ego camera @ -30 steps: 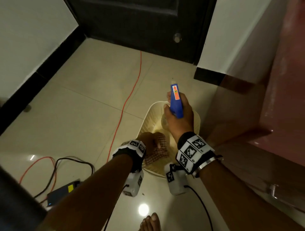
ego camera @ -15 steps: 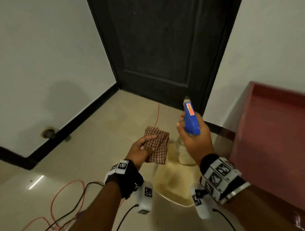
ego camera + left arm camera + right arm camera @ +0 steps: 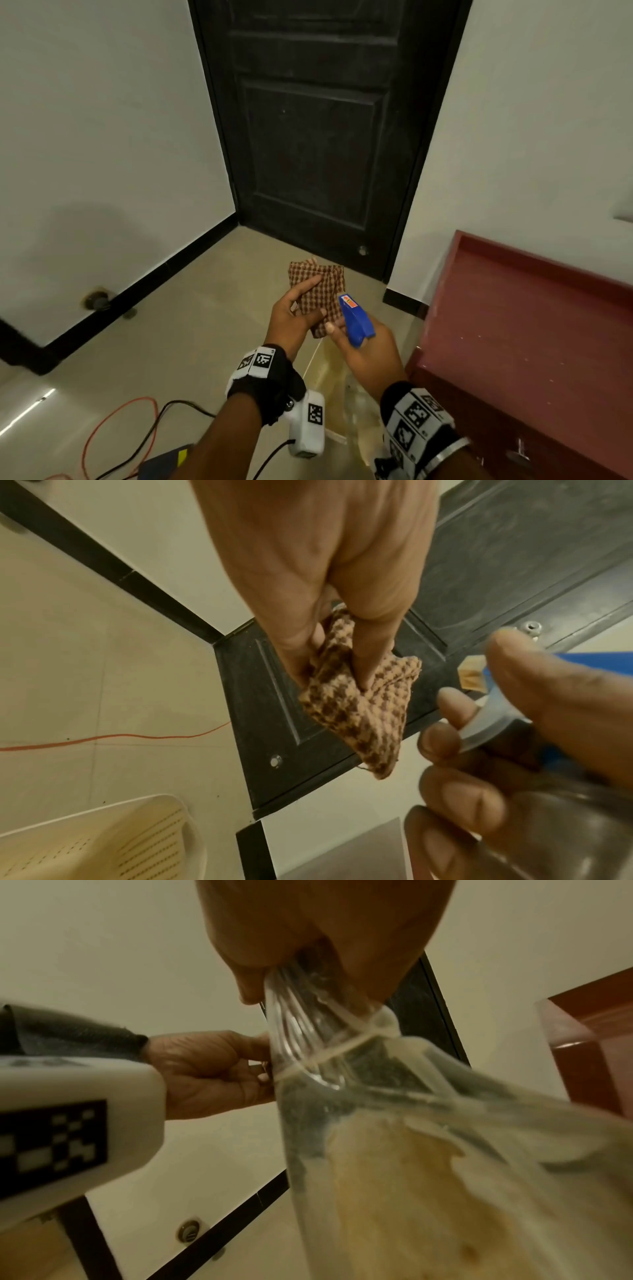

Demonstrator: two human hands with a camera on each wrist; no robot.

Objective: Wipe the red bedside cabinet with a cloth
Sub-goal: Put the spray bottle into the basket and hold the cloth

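My left hand [image 3: 294,318] holds a folded brown checked cloth [image 3: 320,291] upright in front of me, thumb across its face. In the left wrist view the cloth [image 3: 356,704] hangs pinched between thumb and fingers. My right hand [image 3: 368,346] grips a clear spray bottle with a blue trigger head [image 3: 354,317], its nozzle pointing at the cloth from close by. The clear bottle body [image 3: 394,1123] fills the right wrist view. The red bedside cabinet [image 3: 534,329] stands at the right, its flat top with a raised rim bare.
A cream plastic basket [image 3: 103,840] sits on the tiled floor below my hands. A black door [image 3: 318,137] faces me between white walls. Orange and black cables [image 3: 137,421] lie on the floor at lower left.
Both hands rose out of the basket with the cloth and the bottle. The spray head has swung left and tilted toward the cloth, and my view lifted toward the door.
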